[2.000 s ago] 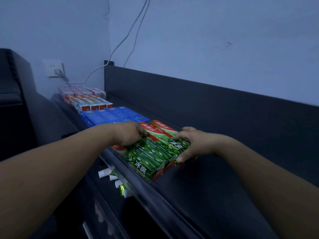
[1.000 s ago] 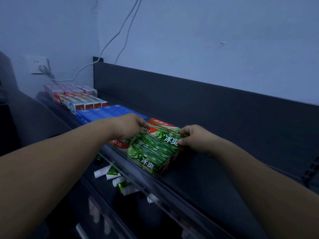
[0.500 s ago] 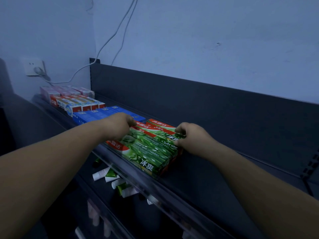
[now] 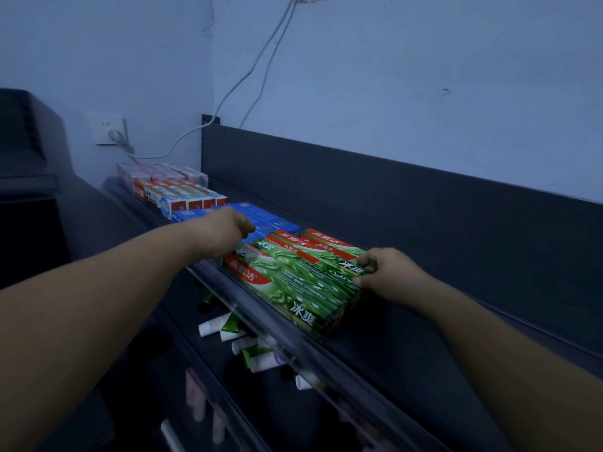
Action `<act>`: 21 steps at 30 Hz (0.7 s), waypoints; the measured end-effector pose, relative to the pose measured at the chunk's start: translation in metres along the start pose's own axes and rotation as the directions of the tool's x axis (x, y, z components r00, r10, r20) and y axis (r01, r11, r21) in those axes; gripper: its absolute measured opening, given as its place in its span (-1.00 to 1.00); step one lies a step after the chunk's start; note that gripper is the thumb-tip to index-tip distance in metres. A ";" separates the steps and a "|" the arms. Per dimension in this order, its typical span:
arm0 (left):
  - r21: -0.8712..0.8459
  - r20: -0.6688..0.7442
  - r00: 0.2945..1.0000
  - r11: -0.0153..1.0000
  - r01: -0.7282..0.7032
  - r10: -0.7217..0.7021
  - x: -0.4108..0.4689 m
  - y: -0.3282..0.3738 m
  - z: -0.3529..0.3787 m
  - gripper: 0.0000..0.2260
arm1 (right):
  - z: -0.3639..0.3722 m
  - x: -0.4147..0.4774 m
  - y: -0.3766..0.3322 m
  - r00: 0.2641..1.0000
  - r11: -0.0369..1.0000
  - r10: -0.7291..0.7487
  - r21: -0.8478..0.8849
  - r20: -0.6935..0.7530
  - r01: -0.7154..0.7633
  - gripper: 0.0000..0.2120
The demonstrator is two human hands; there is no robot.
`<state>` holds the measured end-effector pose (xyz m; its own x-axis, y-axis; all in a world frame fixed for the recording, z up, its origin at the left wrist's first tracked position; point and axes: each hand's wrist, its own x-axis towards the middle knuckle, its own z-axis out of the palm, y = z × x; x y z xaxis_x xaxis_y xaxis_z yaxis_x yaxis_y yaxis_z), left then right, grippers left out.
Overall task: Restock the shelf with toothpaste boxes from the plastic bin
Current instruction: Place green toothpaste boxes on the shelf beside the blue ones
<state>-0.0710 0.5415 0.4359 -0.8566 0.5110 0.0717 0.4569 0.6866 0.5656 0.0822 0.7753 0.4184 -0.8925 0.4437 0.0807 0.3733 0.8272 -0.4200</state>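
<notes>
Several green and red toothpaste boxes (image 4: 293, 278) lie flat side by side on the dark top shelf (image 4: 408, 353), just behind its clear front rail (image 4: 261, 324). My left hand (image 4: 225, 233) is curled against their left ends, next to the blue boxes (image 4: 264, 220). At their right ends, my right hand (image 4: 385, 275) has its fingers and thumb pressed on the boxes. The group is squeezed between both hands. The plastic bin is out of view.
Further left on the shelf lie red-and-white boxes (image 4: 182, 195) and pink boxes (image 4: 156, 172). Loose tubes (image 4: 241, 340) lie on the lower shelf. A wall socket (image 4: 109, 128) with a cable is behind. The shelf's dark back panel (image 4: 391, 197) rises behind the boxes.
Both hands slid the green boxes left against the blue ones and squared them with the shelf edge. My left hand moved further back along their left ends.
</notes>
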 end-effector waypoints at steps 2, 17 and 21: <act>-0.004 0.001 1.000 1.000 -0.001 0.001 -0.001 0.000 0.001 -0.54 | 0.001 -0.004 -0.003 0.999 0.996 -0.027 -0.084 -0.042 0.023 -0.59; -0.013 0.038 0.999 1.000 0.008 -0.008 -0.004 -0.006 -0.002 -0.54 | 0.012 -0.017 -0.003 0.941 0.929 -0.307 -0.170 0.144 0.329 -0.61; -0.028 0.047 0.998 0.999 -0.034 0.035 -0.001 0.005 0.009 -0.55 | 0.006 -0.018 -0.005 0.939 0.936 -0.324 -0.104 0.117 0.336 -0.66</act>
<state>-0.0655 0.5489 0.4315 -0.8279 0.5584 0.0531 0.4787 0.6539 0.5859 0.0946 0.7610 0.4132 -0.9885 0.1085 0.1057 0.0763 0.9593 -0.2718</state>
